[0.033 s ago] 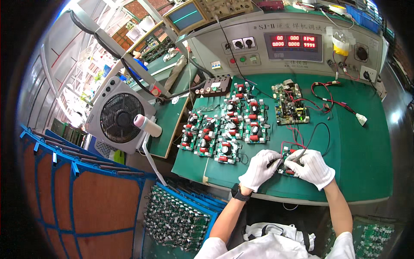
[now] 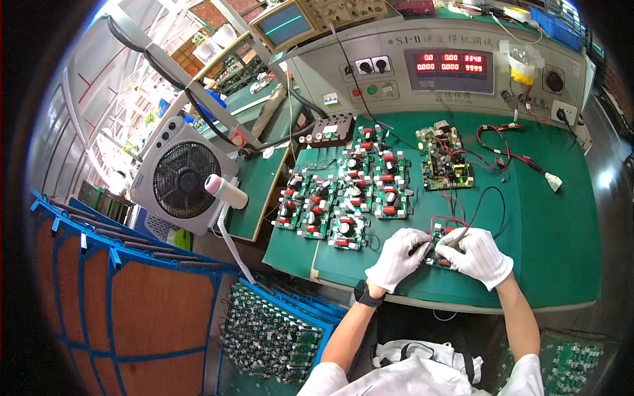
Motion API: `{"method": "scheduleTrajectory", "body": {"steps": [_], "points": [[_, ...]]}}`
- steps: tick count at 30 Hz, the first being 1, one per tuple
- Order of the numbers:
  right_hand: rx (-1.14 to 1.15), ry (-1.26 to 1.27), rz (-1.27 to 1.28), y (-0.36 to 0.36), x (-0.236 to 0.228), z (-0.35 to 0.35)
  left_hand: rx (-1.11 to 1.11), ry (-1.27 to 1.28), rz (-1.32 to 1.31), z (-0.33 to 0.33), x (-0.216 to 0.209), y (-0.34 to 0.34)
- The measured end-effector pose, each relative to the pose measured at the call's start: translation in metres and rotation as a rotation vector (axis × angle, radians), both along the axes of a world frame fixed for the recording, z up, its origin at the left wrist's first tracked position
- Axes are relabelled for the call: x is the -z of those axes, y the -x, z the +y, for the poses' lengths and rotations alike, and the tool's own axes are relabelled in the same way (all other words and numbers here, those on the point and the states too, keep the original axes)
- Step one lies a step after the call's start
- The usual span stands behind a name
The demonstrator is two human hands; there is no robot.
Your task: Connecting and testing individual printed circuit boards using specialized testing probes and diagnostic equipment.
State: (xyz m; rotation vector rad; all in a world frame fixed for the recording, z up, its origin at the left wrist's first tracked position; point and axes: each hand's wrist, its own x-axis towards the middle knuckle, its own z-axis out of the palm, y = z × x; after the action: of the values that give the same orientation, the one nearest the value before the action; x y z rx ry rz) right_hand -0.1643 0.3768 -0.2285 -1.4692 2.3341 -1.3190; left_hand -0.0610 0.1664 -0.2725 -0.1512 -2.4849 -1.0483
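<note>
The right hand (image 2: 481, 259), in a white knit glove, has its thumb and forefinger closed on a slim grey pen-shaped tool (image 2: 456, 238), while the left hand (image 2: 398, 259), gloved alike, draws its fingertips together; whether they pinch anything, I cannot tell. Between the 2 hands, near the bench's front edge, lies a small green circuit board (image 2: 442, 263) with red cylindrical parts, partly covered by the gloves. Thin red wires (image 2: 452, 206) run from there toward a larger, densely packed circuit board (image 2: 446, 158) farther back, and a black cable (image 2: 504, 212) loops to the right. Left of the hands stands a close group of small green boards (image 2: 353, 191) with red and black parts. On the near left, below the bench, an open blue-framed rack (image 2: 326, 335) is filled with rows of green boards (image 2: 271, 336). At the far right, a blue plastic bin (image 2: 553, 28) sits above the console, its contents unclear; on the left, a white tumbler with a pink lid (image 2: 231, 195) hides whatever it holds. The bench has a smooth green top (image 2: 548, 251). Behind it rise a grey metal test console (image 2: 422, 100) with red digits and a beige oscilloscope (image 2: 287, 28); a grey box fan (image 2: 188, 178) stands left.
</note>
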Motion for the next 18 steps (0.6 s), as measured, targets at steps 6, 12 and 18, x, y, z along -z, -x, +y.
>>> {"method": "scheduleTrajectory", "body": {"steps": [6, 12, 18], "points": [[-0.043, 0.007, 0.219, 0.011, 0.017, 0.002, -0.013, -0.055, 0.076, 0.004, 0.011, 0.008], [0.003, 0.191, 0.653, 0.03, 0.03, -0.022, -0.044, 0.023, -0.023, -0.012, -0.009, 0.002], [0.074, 0.065, 0.378, 0.023, 0.029, -0.012, -0.041, 0.039, -0.089, -0.006, 0.005, 0.01]]}}
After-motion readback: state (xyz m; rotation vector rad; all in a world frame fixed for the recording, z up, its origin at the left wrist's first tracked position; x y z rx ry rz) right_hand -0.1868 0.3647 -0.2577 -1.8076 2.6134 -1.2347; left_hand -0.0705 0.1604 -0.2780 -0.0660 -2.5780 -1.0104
